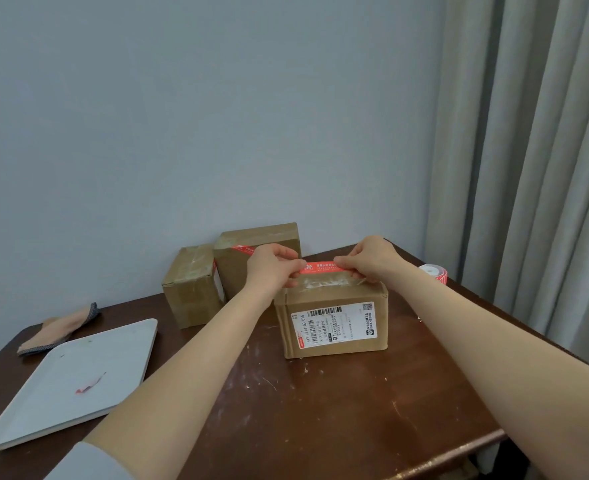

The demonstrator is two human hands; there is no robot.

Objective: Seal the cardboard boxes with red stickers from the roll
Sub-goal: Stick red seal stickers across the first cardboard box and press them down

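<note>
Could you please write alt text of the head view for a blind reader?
The left hand and right hand hold a red sticker over the nearest cardboard box on a table. Two boxes stand behind; the roll lies right.

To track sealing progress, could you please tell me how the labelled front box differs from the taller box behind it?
The front box lies low and wide; the taller box stands higher. The front box carries a white shipping label; the taller box shows none. The taller box wears a red sticker; the front box's loose sticker is pinched between the left hand and right hand above it. Both are brown cardboard.
</note>
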